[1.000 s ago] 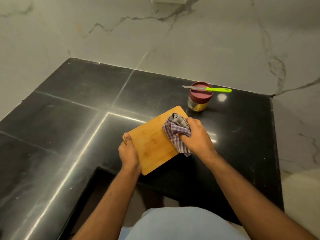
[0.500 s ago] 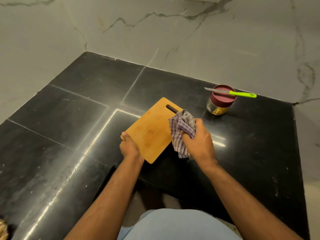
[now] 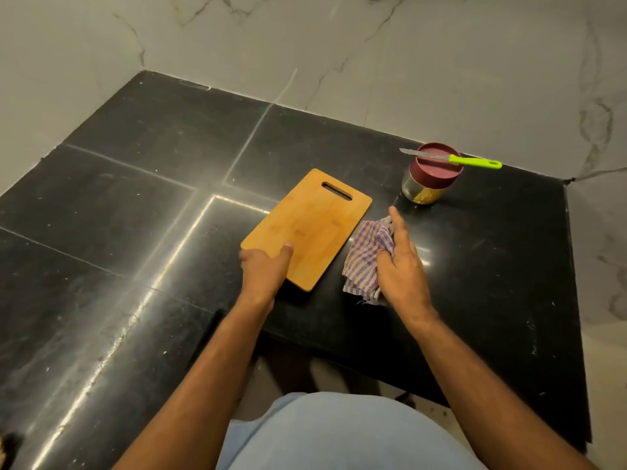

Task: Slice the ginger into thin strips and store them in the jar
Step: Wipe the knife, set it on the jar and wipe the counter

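A wooden cutting board (image 3: 312, 225) lies flat and bare on the black counter (image 3: 135, 205). My left hand (image 3: 266, 269) grips its near corner, thumb on top. To the right of the board a purple checked cloth (image 3: 363, 262) lies crumpled on the counter. My right hand (image 3: 402, 266) holds it, index finger stretched out and the other fingers curled into the fabric. Behind it stands a glass jar (image 3: 422, 193) with a maroon lid and yellowish contents. A green-handled knife (image 3: 475, 162) rests across the lid. No loose ginger is in sight.
Marble walls (image 3: 373, 56) close the counter at the back and left. The counter's front edge steps around my body, and its right edge ends near a pale floor. A small brown thing (image 3: 5, 449) shows at the bottom left corner.
My right hand moved the cloth off the board and down onto the counter to the board's right. The board now lies flat with its handle slot uncovered. My left hand still holds its near corner.
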